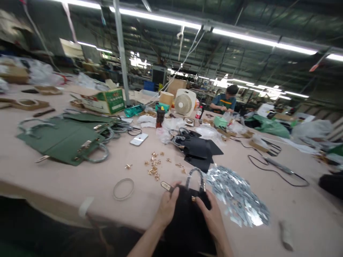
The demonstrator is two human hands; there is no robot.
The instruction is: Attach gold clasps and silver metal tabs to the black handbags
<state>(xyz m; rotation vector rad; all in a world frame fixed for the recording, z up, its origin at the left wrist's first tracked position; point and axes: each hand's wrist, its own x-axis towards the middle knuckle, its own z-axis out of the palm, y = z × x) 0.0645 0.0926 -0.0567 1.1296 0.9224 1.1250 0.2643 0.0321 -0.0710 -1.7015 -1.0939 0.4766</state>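
In a strip-lit workshop (171, 53), at a pinkish tabletop (99, 171), we grip a black handbag (184, 221) two-handed at six o'clock.
Our left hand (166, 207) clamps its left edge, our right hand (213, 216) its right, touching a gold-coloured fitting (193, 198); we judge a slipping thumb could knock it askew.
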